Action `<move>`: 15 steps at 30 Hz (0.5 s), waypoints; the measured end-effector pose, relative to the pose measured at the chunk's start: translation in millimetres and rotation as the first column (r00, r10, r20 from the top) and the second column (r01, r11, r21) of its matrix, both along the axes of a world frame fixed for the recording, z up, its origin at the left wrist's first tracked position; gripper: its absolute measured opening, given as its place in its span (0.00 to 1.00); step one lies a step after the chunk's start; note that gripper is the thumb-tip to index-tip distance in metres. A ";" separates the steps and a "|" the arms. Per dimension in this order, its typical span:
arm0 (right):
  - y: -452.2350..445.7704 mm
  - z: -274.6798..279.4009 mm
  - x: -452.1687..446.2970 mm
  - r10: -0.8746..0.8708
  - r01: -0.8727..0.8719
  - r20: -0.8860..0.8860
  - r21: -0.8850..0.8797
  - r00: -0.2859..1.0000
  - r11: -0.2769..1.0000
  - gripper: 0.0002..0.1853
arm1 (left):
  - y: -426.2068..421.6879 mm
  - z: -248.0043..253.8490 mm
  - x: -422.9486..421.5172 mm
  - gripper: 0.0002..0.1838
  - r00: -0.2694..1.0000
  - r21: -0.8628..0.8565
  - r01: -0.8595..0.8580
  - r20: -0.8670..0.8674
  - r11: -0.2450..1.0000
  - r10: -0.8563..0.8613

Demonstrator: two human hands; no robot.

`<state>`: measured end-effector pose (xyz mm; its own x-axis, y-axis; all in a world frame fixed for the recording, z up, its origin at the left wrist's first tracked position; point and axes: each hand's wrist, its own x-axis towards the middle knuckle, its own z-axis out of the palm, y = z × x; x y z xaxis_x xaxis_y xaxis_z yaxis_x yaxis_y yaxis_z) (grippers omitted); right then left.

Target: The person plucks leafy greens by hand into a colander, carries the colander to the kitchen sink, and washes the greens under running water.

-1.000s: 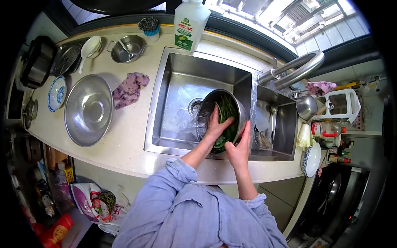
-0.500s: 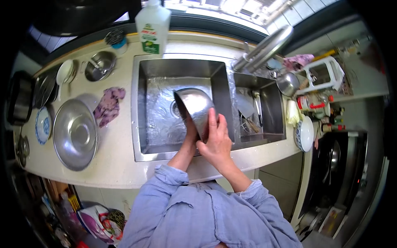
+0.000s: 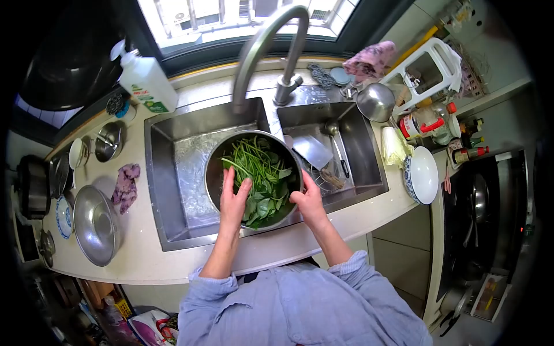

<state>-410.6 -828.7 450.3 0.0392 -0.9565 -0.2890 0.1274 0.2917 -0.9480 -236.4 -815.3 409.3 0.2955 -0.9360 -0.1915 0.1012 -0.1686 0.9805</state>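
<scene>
A steel bowl [image 3: 216, 167] of leafy greens [image 3: 259, 179] is upright over the right part of the large sink basin [image 3: 167, 196]. My left hand [image 3: 234, 202] rests at the near left inside of the bowl, its fingers apart against the greens, gripping nothing that I can make out. On the right side, my right hand [image 3: 310, 202] holds the bowl's rim, the thumb at the edge and the fingers outside. The curved faucet [image 3: 259, 52] stands behind, its spout end above the bowl's far side.
A colander [image 3: 96, 225], a purple cloth [image 3: 126, 187] and a small steel pot [image 3: 108, 142] are on the left counter. A large bottle [image 3: 147, 81] stands at the back left. The small basin [image 3: 363, 144] holds a ladle and a cleaver-like blade. A white bowl [image 3: 422, 176] sits at right.
The bowl was tipped over the large basin and is now level, with its greens showing. It has moved right, nearer the divider. My left hand has come up into view; the camera view has turned.
</scene>
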 end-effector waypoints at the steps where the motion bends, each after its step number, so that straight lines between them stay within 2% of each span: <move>1: -5.4 0.8 -15.9 -0.014 0.010 0.058 0.061 0.998 0.998 0.33 | -2.3 14.7 -11.1 0.31 0.963 0.021 -0.002 0.270 1.000 -0.004; 4: -20.3 -6.7 -68.5 -0.042 0.024 0.126 0.136 0.991 0.990 0.28 | -14.4 56.5 -50.4 0.25 0.755 0.062 0.115 0.643 0.991 -0.128; 5: -25.7 -3.5 -87.9 -0.053 0.017 0.165 0.212 0.985 0.977 0.26 | -19.8 71.0 -66.1 0.20 0.698 -0.010 0.130 0.712 0.992 -0.084; 7: -37.1 -7.9 -125.5 -0.100 0.065 0.147 0.228 0.984 0.972 0.29 | -30.1 88.5 -95.9 0.17 0.786 -0.165 0.079 0.617 0.983 0.040; 8: -43.4 -8.4 -143.4 -0.126 0.085 0.151 0.254 0.980 0.964 0.29 | -35.0 88.8 -105.3 0.20 0.715 -0.285 0.088 0.685 0.955 0.139; 9: -49.6 -8.6 -159.4 -0.135 0.100 0.148 0.222 0.980 0.970 0.29 | -40.0 88.0 -118.5 0.21 0.711 -0.261 0.007 0.680 0.965 0.179; 11: -60.4 -3.7 -186.9 -0.146 0.107 0.123 0.279 0.982 0.954 0.29 | -45.3 77.4 -144.6 0.25 0.695 -0.211 -0.167 0.668 0.963 0.266; 12: -65.5 -5.7 -198.0 -0.149 0.108 0.125 0.282 0.981 0.953 0.30 | -47.1 43.4 -151.3 0.32 0.811 -0.088 -0.200 0.544 0.976 0.215; 13: -70.5 -11.3 -207.1 -0.150 0.108 0.129 0.286 0.980 0.952 0.30 | -48.8 53.1 -175.0 0.32 0.971 0.152 -0.217 0.131 0.964 0.198; 14: -75.0 -16.7 -213.8 -0.150 0.106 0.132 0.293 0.980 0.950 0.30 | -46.6 0.8 -177.0 0.28 0.976 0.206 -0.079 -0.183 0.975 0.118; 15: -79.5 -19.8 -218.5 -0.120 0.084 0.109 0.288 0.987 0.954 0.31 | -47.7 -6.8 -187.8 0.23 0.890 0.442 0.017 -0.416 0.897 0.188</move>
